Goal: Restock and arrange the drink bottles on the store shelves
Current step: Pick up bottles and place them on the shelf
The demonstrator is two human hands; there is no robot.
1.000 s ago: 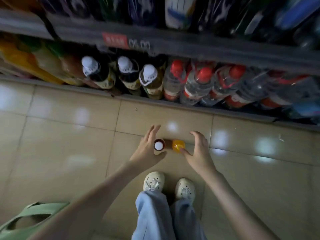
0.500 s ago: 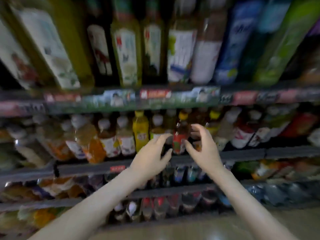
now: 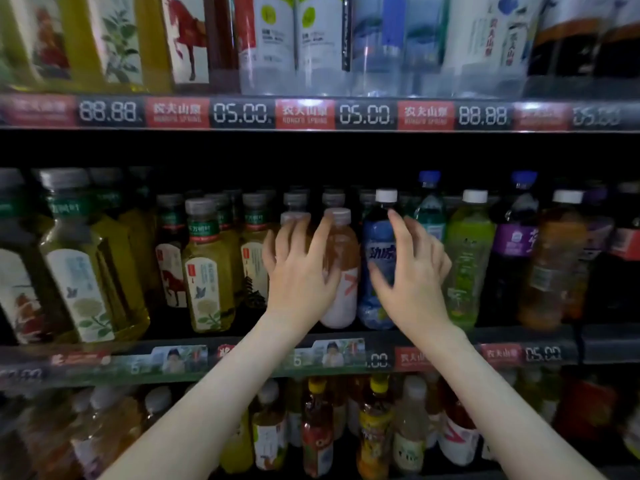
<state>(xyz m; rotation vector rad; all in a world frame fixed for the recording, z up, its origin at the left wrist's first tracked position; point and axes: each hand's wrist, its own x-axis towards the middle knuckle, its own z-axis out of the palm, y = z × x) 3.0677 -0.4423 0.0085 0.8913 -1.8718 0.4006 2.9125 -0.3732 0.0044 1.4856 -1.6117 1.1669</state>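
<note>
Left grip (image 3: 298, 275) fronts pink bottle (image 3: 343, 254) (fingers (image 3: 292, 235) spread).

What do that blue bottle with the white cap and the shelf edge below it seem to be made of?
The blue-labelled drink bottle with a white cap looks like clear plastic: see-through near its base, with a glossy wrap. The dark shelf edge strip looks like plastic or painted metal; blur leaves that open.

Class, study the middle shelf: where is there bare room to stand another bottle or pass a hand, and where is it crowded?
Bare floor shows at the front between the big tea bottle and the small tea bottle. Dark headroom runs above the caps, under the price rail. From the blue bottle rightward, bottles stand shoulder to shoulder.
</note>
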